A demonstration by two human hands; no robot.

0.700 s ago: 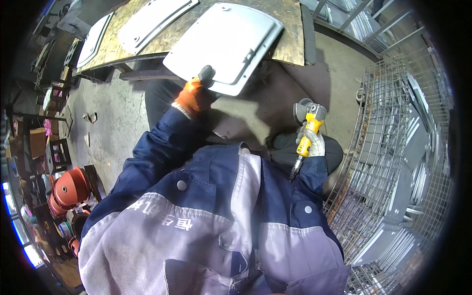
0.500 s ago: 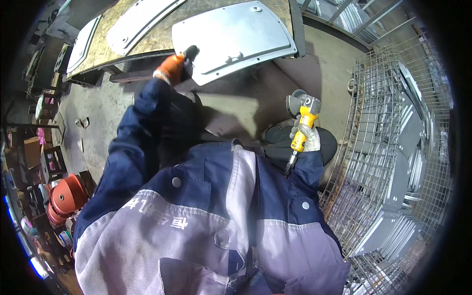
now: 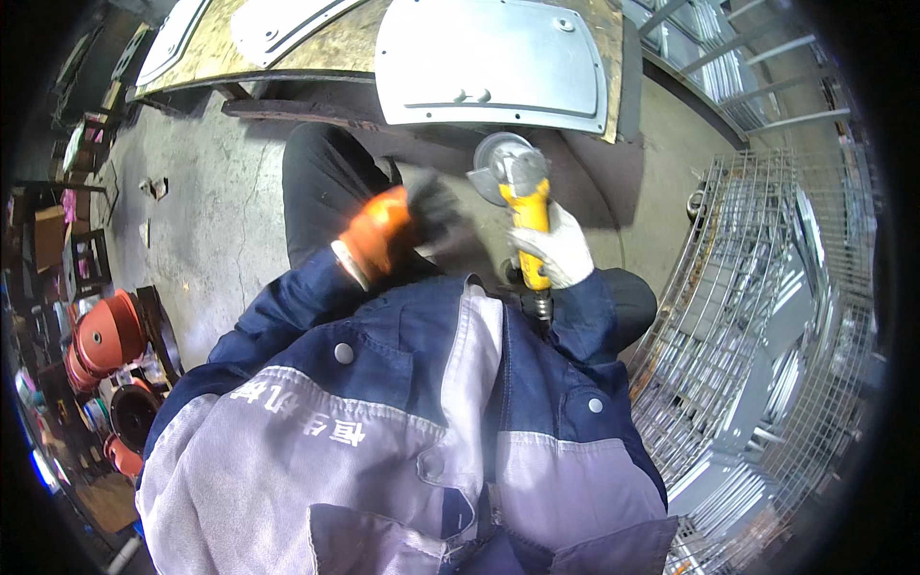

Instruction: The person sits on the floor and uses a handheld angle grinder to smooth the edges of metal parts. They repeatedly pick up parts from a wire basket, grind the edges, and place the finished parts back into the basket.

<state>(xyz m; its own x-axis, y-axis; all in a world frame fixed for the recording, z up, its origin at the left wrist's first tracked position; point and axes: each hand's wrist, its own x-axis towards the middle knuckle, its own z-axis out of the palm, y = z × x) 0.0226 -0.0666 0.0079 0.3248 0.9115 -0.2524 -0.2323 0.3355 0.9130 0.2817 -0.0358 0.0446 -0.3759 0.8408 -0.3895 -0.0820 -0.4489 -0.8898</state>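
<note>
My right hand, in a white glove, is wrapped round the yellow body of an angle grinder. Its grey head and round disc point up toward the bench, just short of the near edge of a pale metal panel. That panel lies on the bench, with two small knobs near its front edge. My left hand, in an orange glove with dark fingers, hovers over my lap, left of the grinder and apart from it. Motion smears its fingers, so I cannot see whether they hold anything.
More pale panels lie along the wooden bench to the left. Wire mesh cages with stacked metal sheets stand at my right. Reddish round parts sit on the left. My knee is below the bench edge.
My left hand has come off the panel's left corner and back toward my lap. The panel now lies farther onto the bench, squarer to its edge. The grinder has moved left and up in my right hand.
</note>
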